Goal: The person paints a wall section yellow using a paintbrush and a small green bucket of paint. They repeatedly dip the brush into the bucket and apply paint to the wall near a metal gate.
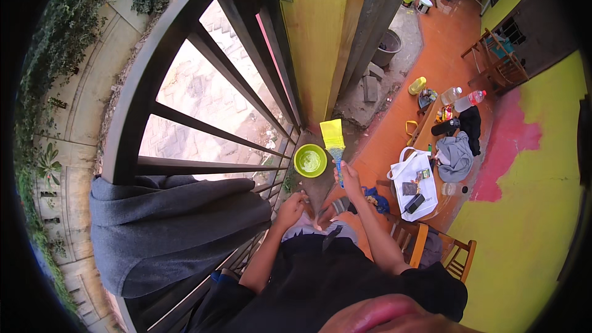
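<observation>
My right hand [350,179] grips the blue handle of a flat paintbrush [332,135], held bristles away from me. Bright yellow paint coats the bristles, and specks mark the ferrule. Just left of the brush is a lime-green bowl [298,161] with pale yellowish liquid inside. My left hand [291,208] is in front of my body, nearer to me than the bowl. Its fingers look loosely curled, and no object shows in them. Beyond the brush rises a square pillar [314,37] with patchy yellow-green paint.
A dark metal railing [199,39] runs along my left, with a grey cloth [180,236] draped over it. At right, a wooden bench [423,132] holds bottles, a white bag [414,185] and clothing [454,157]. A wooden chair [455,245] stands behind my right arm.
</observation>
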A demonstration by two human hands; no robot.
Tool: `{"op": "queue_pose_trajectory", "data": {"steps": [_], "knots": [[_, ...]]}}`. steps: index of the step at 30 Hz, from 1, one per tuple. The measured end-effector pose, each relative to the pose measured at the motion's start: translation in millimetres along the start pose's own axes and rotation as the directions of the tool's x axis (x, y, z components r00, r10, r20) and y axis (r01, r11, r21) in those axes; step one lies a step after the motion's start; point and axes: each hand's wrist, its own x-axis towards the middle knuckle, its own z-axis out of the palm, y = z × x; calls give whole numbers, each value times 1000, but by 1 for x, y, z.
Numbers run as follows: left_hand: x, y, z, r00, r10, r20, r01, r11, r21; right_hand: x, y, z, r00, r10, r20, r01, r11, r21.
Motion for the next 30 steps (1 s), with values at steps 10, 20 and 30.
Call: {"op": "queue_pose_trajectory", "data": {"steps": [10, 20, 30], "knots": [[-101, 301, -212, 521, 804, -285, -828, 558, 60, -9, -214, 169, 833, -554, 17, 551, 826, -120], [-127, 297, -294, 162, 979, -124, -944, 190, 271, 63, -281, 249, 626, -767, -141, 658, 617, -432], [-127, 295, -305, 202, 979, -14, -951, 200, 235, 102, -129, 233, 930, -177, -323, 189, 982, 6]]}}
